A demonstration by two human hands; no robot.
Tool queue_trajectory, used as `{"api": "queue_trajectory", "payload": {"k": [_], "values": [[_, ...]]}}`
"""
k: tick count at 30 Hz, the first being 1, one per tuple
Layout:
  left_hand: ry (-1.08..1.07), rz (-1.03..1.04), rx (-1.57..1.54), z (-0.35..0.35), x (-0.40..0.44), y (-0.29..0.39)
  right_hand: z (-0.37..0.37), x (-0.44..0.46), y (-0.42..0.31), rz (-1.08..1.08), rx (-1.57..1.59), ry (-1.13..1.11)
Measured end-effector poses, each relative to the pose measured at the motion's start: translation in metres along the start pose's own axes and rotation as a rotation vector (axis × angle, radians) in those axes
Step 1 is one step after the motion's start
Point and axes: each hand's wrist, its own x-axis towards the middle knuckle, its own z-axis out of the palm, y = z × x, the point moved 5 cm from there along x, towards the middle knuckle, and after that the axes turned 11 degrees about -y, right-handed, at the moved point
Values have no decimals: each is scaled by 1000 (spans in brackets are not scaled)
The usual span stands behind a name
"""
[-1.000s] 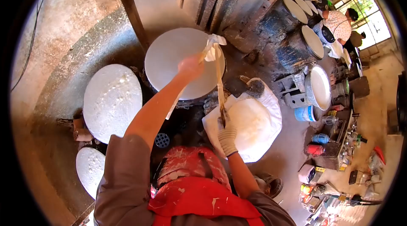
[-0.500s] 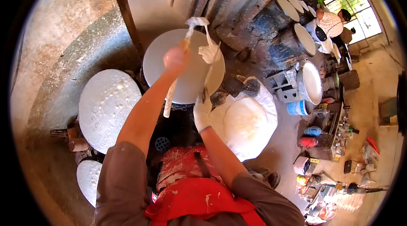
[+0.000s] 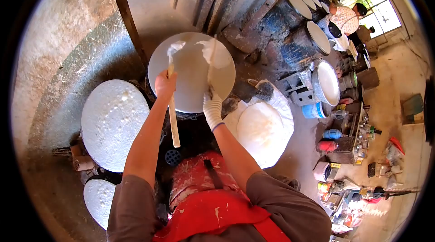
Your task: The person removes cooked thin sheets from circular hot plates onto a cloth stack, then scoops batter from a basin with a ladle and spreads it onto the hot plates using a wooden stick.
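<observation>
My bare left hand (image 3: 165, 85) is closed around a wooden stick (image 3: 174, 126); white, doughy stuff clings to its far end over the round grey plate (image 3: 192, 85). My right hand (image 3: 212, 108), in a striped white glove, grips a second stick (image 3: 210, 69). A white doughy lump (image 3: 217, 55) hangs at that stick's far end, also above the plate. Right of the gloved hand, a pale round mass (image 3: 260, 126) rests on a white cloth (image 3: 284, 128). The gloved fingers are partly hidden.
Two white, bubbly round surfaces (image 3: 115, 126) (image 3: 99, 199) lie at the left. A metal basin of white liquid (image 3: 327, 83), a blue-white bucket (image 3: 313, 110) and dark drums (image 3: 294, 47) stand at the right. A person (image 3: 346, 19) is near the window. A red bottle (image 3: 327, 146) lies below.
The bare hand and its stick have moved left and nearer me. The gloved hand has moved left, its stick now over the plate. The white strand between the stick ends no longer shows.
</observation>
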Motion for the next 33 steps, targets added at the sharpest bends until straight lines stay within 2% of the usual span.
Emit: {"api": "queue_trajectory", "payload": {"k": [2,5,6,7,9,10,12,13,19,21,23,25,27,29,32,33], "values": [[12,-19,-13,1,-3,3,21,24,-6,-124,-30,-29],[41,-16,-67,3,-7,4,19,27,-32,-142,2,-113],[62,5,-115,3,-7,4,7,25,-30,-162,-78,-106],[68,10,-112,1,-6,2,-19,11,-42,-219,-140,29],[58,1,-146,0,-4,-7,-25,37,55,-40,294,-1],[62,-2,-143,2,-5,-9,-31,34,54,-39,297,-5],[107,-30,-203,4,-7,-13,-38,28,45,19,34,-52],[110,-29,-195,6,-7,-13,-35,28,27,-41,-101,-60],[107,-89,-310,16,-19,-10,13,50,-16,-140,68,-214],[133,-113,-378,20,-26,-8,15,45,-39,-122,-110,-274],[138,-138,-414,22,-31,-12,-7,40,-51,-200,-136,-286],[148,-153,-461,20,-33,-12,-42,42,-32,-200,-189,-131],[162,-166,-514,18,-40,-11,-65,48,-3,-23,100,-157],[172,-163,-557,19,-47,-7,-53,58,23,10,16,-204],[189,-177,-561,21,-49,-7,-17,54,2,-256,-25,-335],[195,-195,-561,22,-51,-7,8,58,19,-100,119,-452]]}}
